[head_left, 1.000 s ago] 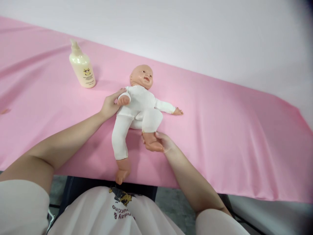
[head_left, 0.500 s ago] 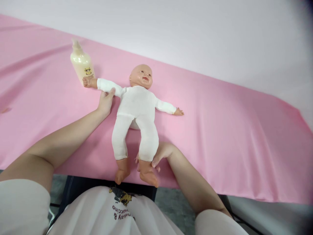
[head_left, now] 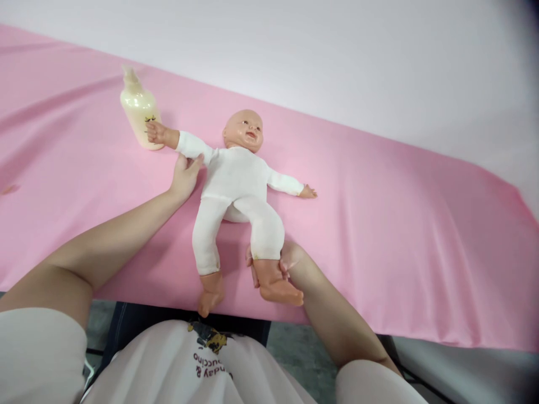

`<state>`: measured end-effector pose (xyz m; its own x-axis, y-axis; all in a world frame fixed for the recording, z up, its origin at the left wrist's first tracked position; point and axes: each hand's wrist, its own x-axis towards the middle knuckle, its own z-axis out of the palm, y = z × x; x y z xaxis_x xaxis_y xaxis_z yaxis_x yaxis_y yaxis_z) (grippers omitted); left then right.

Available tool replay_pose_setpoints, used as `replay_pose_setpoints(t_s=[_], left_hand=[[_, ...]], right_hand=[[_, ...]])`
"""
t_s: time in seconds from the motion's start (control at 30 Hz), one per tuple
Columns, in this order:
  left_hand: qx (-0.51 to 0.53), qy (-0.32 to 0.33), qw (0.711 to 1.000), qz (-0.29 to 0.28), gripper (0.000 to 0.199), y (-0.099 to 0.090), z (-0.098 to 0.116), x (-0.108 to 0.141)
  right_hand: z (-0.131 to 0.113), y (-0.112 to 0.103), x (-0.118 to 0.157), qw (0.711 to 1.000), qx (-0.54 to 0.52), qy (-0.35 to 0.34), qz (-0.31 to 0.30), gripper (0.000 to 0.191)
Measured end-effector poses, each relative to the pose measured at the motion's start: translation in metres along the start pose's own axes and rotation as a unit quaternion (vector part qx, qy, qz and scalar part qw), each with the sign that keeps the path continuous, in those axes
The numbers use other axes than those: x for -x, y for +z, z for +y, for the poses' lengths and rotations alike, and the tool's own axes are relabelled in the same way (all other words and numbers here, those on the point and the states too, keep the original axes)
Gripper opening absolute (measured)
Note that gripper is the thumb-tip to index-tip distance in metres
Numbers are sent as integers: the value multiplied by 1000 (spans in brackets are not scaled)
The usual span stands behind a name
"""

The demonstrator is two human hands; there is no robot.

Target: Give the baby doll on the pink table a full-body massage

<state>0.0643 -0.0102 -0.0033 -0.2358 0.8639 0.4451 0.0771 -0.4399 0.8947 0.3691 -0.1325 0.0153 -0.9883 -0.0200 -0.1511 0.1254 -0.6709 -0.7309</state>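
A baby doll (head_left: 238, 177) with a white cloth body lies on its back, its bald head away from me and its feet near the table's front edge. My left hand (head_left: 185, 177) is closed around the doll's arm on the left side, thumb on top, most fingers hidden beneath. That arm is raised a little, its fist in front of a pump bottle. My right hand (head_left: 290, 261) grips the doll's lower leg on the right from behind, just above the foot. This leg is lifted and bent, its foot pointing right. The other leg rests on the cloth.
A pump bottle (head_left: 137, 106) of pale yellow liquid stands at the back left, close to the doll's raised fist. A pink cloth (head_left: 379, 241) with soft folds covers the table. A white surface (head_left: 337, 62) lies behind it.
My right hand has lifted the doll's leg and swung it to the right. My left hand has raised the doll's arm slightly and moved it inward.
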Motion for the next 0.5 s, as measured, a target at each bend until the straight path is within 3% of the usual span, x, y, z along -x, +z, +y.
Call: replay_pose_setpoints(t_s=[0.1,0.2,0.27,0.4,0.5], left_hand=[[-43,24,999,-23,63,0,5,4],[-93,49,993,-57,63,-1,16,8],[-122,72,985,-96,62,-1,25,11],[-139,128,968,-164,67,-1,38,13],[-158,161,953,-204,64,-1,37,12]], right_hand=[[0,5,0,991,-10,-62,119,83],[-4,12,-3,958,-25,-86,272,79],[-8,16,-5,934,-23,-108,340,75],[-14,15,-9,908,-45,-170,380,73],[-14,11,-10,901,-83,-162,393,59]])
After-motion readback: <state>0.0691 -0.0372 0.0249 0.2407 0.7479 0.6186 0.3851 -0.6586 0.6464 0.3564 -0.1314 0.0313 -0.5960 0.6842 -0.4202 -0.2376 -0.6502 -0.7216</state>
